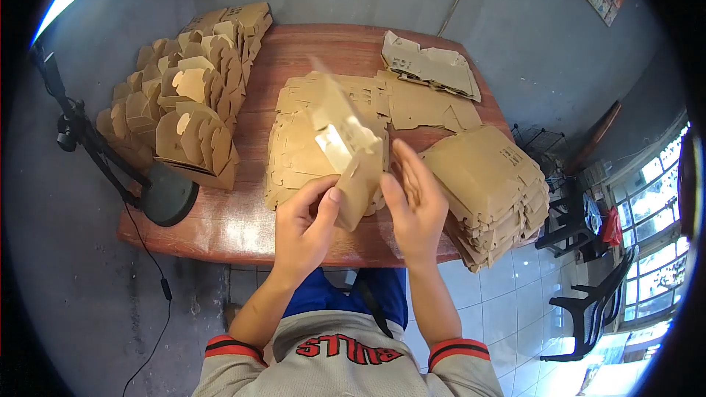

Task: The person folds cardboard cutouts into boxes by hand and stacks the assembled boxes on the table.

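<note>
A brown, partly folded cardboard box [362, 185] was held tilted over a stack of flat brown cardboard sheets [290, 151], its panels bent at an angle — a bright, shiny patch showing between them. Its upper flap was blurred; its lower left edge sat in the left hand [307, 215].

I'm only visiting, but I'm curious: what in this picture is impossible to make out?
In the head view:
Held box: its upper flap is blurred.
Left hand: some fingertips are hidden behind the box.
Right hand: the angle doesn't show whether it touches the box.
Small print on the flat cardboard stack at right: too small to read.
Lamp: its top is cut off by the picture's edge.
</note>
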`<state>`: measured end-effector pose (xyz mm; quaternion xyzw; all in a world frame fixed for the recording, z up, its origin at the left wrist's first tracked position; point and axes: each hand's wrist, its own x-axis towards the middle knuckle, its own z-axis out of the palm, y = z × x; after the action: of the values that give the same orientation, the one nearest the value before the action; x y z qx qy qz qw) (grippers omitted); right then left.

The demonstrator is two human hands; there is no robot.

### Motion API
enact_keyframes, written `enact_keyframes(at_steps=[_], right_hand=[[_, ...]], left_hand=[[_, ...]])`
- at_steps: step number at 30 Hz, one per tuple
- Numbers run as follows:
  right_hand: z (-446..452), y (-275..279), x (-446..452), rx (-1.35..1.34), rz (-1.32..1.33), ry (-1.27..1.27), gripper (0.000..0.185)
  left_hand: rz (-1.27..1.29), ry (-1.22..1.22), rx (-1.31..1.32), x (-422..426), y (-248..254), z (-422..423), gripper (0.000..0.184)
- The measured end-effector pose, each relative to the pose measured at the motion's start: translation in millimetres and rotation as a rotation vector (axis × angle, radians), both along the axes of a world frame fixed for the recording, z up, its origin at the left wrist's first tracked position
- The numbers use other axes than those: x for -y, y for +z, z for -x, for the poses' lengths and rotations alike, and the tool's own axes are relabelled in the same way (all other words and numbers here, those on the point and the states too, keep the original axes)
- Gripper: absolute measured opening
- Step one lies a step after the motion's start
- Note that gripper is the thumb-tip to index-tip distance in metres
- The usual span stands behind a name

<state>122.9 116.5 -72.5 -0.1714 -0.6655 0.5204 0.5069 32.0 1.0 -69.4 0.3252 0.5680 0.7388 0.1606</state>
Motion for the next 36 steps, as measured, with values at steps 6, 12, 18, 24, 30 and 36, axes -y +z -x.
enact_keyframes(at_steps=[6, 12, 18, 24, 30, 36], right_hand=[[5.4, 3.8, 1.9, 0.123, -0.278, -0.003, 0.025], [1.5, 2.1, 4.8, 0.174, -0.502, 0.067, 0.019], [-5.7, 9.9, 0.9, 0.268, -0.654, 0.096, 0.023], [-4.8, 10.7, 7.1, 0.248, -0.541, 0.040, 0.020], [5.1, -6.8, 11.9, 0.110, -0.082, 0.034, 0.021], [1.7, -12.5, 23.6, 0.190, -0.643, -0.134, 0.022]], left_hand=[[0.098, 0.024, -0.097, 4.1, 0.1, 8.6, 0.018], [0.017, 0.003, 0.000, 0.7, -1.2, 12.2, 0.014], [-0.054, -0.055, 0.085, -3.7, -9.0, 19.2, 0.013], [-0.020, -0.013, -0.045, -3.5, -9.0, 15.2, 0.013], [0.018, 0.103, -0.203, -5.6, -10.5, 7.3, 0.015], [0.066, 0.147, -0.314, -4.9, -9.4, 11.0, 0.015]])
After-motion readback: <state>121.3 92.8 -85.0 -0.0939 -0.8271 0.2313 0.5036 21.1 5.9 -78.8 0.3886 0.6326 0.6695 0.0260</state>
